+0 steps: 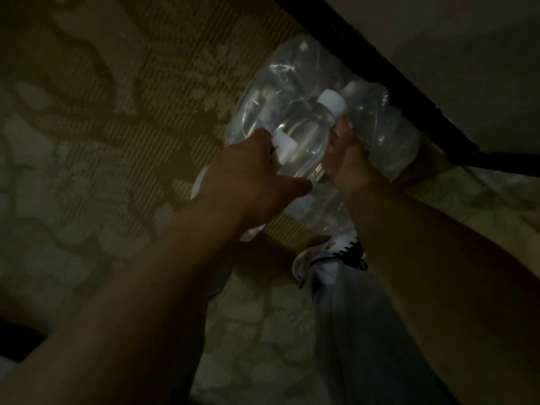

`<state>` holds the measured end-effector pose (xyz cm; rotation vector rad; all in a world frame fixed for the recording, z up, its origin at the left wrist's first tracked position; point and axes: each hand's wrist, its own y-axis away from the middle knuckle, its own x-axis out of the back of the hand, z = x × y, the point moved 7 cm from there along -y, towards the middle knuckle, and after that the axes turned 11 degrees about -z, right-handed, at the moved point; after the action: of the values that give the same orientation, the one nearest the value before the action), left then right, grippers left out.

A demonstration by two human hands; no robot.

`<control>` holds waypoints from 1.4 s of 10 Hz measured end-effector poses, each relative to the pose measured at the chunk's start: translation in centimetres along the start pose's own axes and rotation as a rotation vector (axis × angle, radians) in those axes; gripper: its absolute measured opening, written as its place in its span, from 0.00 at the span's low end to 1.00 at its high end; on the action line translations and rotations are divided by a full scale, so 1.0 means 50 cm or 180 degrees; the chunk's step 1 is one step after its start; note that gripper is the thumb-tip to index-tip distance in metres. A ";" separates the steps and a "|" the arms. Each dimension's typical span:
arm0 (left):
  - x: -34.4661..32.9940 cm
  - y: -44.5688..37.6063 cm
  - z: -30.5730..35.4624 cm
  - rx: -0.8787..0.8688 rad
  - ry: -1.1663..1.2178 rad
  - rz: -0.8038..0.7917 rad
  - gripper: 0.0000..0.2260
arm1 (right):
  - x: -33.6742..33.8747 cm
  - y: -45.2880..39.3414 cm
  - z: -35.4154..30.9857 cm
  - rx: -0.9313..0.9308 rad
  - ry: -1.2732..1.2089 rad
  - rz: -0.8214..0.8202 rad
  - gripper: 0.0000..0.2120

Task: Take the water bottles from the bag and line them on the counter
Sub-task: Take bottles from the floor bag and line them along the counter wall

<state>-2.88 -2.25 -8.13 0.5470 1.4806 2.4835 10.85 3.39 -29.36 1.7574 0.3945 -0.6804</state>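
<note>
Between the left hand and the right hand, the thin clear plastic bag looked glossy and crinkled, catching highlights. The clear plastic water bottle inside it was smooth and shiny, its white plastic cap matt. Left of the left hand, the patterned green-and-cream woven carpet appeared matt and ribbed. Below the right hand, the white shoe had a smooth finish with black laces.

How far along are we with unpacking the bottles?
Early. Nothing visibly lined up; no counter top shows. Both hands, left hand and right hand, grip the clear bag on the carpet. At least two capped bottles remain inside. All still need lifting out.
</note>
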 end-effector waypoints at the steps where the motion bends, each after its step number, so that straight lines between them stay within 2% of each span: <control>1: 0.001 -0.001 0.001 0.0011 -0.0138 0.0014 0.24 | 0.049 0.067 -0.047 0.0453 0.0363 0.1819 0.32; 2: 0.002 -0.005 0.003 0.0037 -0.0117 0.0060 0.24 | 0.043 0.100 -0.047 0.0406 0.0074 0.1957 0.30; 3: -0.006 -0.005 0.008 0.0045 -0.0088 0.0050 0.24 | 0.014 0.103 -0.036 0.0499 -0.0297 0.1455 0.24; 4: -0.014 0.000 0.016 -0.0020 -0.0058 0.0014 0.25 | -0.015 0.131 -0.025 0.0588 -0.0074 0.1430 0.18; 5: -0.018 0.008 0.027 -0.0171 -0.0077 0.0015 0.22 | -0.026 0.164 -0.018 0.0877 -0.0140 0.1668 0.18; 6: -0.012 0.021 0.021 -0.0200 0.0200 0.0000 0.18 | -0.048 0.219 -0.025 0.1053 0.0156 0.1942 0.20; 7: -0.004 0.052 0.014 -0.0219 0.0542 -0.0061 0.21 | -0.077 0.283 -0.055 0.1131 0.0860 0.2180 0.14; 8: 0.016 0.098 0.006 -0.0231 0.0779 0.0000 0.23 | -0.120 0.339 -0.077 0.0945 0.1688 0.2335 0.07; 9: 0.039 0.152 0.019 -0.0221 0.0942 -0.0001 0.23 | -0.168 0.405 -0.080 0.0582 0.2022 0.2266 0.10; 11: 0.099 0.285 0.110 -0.0460 0.0996 -0.0234 0.24 | -0.329 0.558 -0.133 0.0571 0.1841 0.2286 0.06; 12: 0.141 0.363 0.177 -0.0711 0.1028 -0.0246 0.17 | -0.451 0.636 -0.175 0.0696 0.1870 0.2091 0.03; 13: 0.191 0.446 0.232 -0.0926 0.0950 -0.0186 0.18 | -0.576 0.719 -0.215 0.0827 0.2043 0.1916 0.03; 14: 0.248 0.521 0.276 -0.1096 0.0894 -0.0161 0.24 | -0.691 0.801 -0.246 0.0947 0.2361 0.1790 0.07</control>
<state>-8.04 0.75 23.32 0.1016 1.0870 2.7750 10.41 6.25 24.85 2.2397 0.2718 0.3543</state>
